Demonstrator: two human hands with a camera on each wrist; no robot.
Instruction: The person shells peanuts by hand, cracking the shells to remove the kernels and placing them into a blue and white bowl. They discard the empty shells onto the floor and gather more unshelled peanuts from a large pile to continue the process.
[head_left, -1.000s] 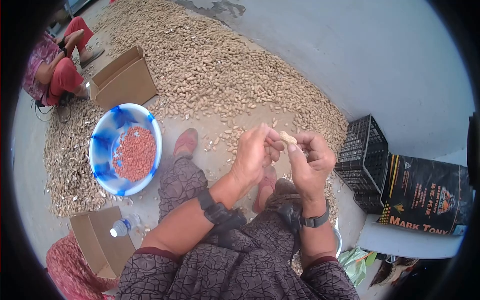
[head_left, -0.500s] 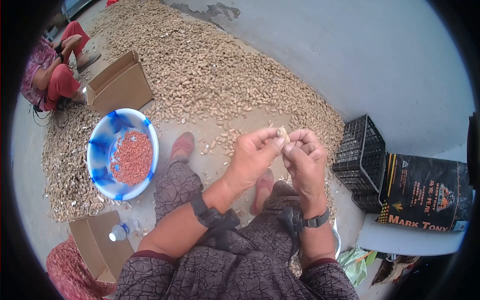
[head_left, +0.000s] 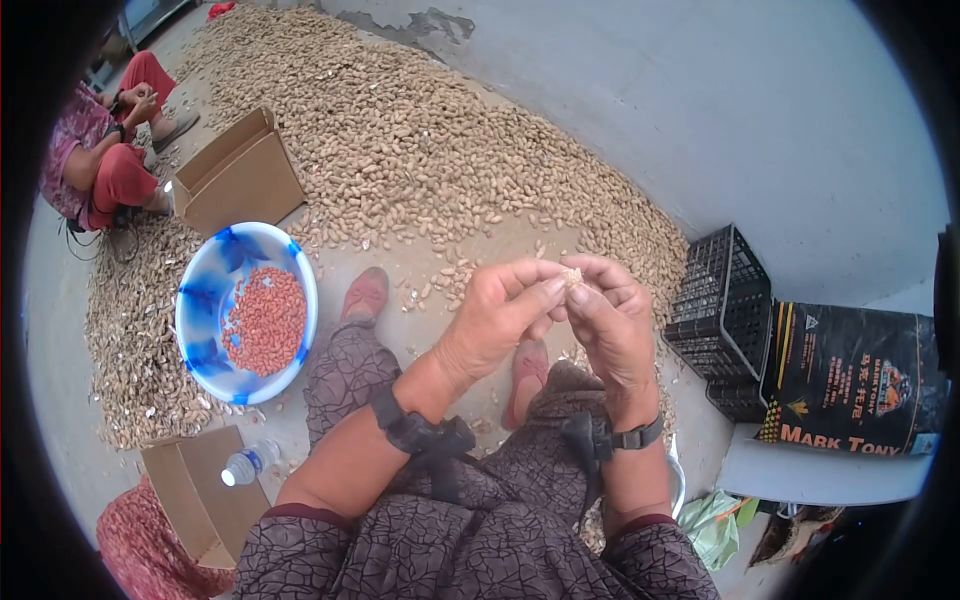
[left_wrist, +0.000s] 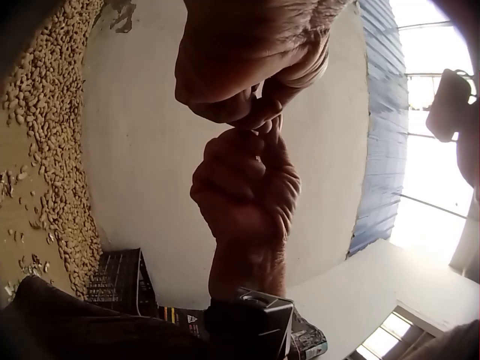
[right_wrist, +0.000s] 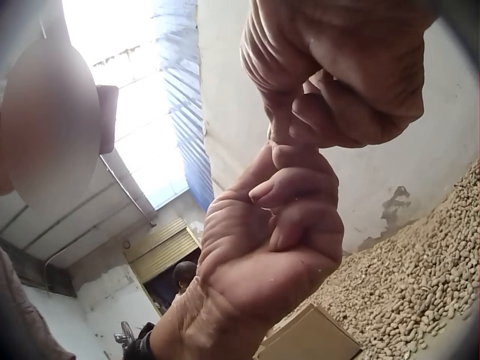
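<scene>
In the head view, a peanut in its shell (head_left: 572, 277) sits between the fingertips of both hands, above the person's feet. My left hand (head_left: 492, 318) pinches it from the left with thumb and forefinger. From the right, my right hand (head_left: 617, 328) pinches it the same way, its other fingers curled in. Both wrist views show the fingertips meeting, with the peanut mostly hidden behind them. To the left stands a blue and white basin (head_left: 192, 345) holding shelled red peanuts (head_left: 265, 320).
A large heap of unshelled peanuts (head_left: 420, 150) covers the floor ahead. Cardboard boxes (head_left: 245, 185) and a water bottle (head_left: 250, 462) are on the left, where another person (head_left: 90, 155) sits. On the right are black crates (head_left: 720, 310) and a black sack (head_left: 850, 380).
One second ago the right hand held the peanut with the left fingers beside it. The left thumb and forefinger have since closed on it, and both hands have come together.
</scene>
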